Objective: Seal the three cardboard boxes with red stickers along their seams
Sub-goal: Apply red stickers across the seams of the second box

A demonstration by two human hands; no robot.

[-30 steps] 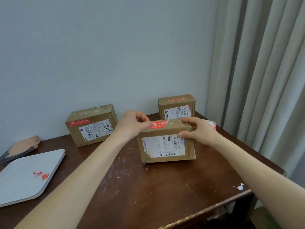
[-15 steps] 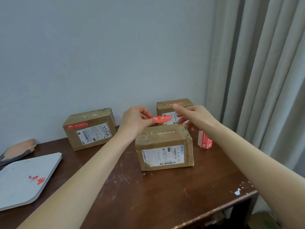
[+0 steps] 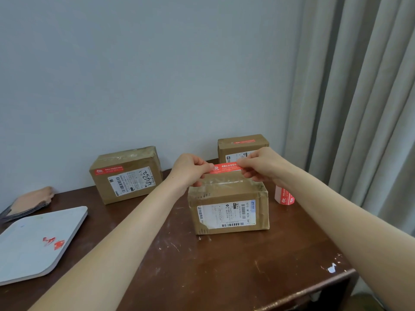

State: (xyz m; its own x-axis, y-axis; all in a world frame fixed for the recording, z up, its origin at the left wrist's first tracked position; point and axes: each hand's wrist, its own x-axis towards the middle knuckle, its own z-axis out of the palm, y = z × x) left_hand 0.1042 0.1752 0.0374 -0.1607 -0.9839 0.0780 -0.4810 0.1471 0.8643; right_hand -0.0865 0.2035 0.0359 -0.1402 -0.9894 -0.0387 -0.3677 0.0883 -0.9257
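while both hands, left hand point(image 3: 190, 168) and right hand point(image 3: 262, 164), pinch a glossy red sticker point(image 3: 225, 168) taut, the creased cardboard box point(image 3: 229, 207) sits below

Red sticker point(image 3: 225, 168) stretched flat above front box point(image 3: 229, 207) top.

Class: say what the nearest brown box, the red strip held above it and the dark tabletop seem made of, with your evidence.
The nearest brown box: matt cardboard, judging by dull faces and crumpled corners. The red strip, pinched by left hand and right hand: thin printed paper or plastic film; unclear which. The dark tabletop: probably varnished wood, with brown sheen, pale scratches, chipped edge.
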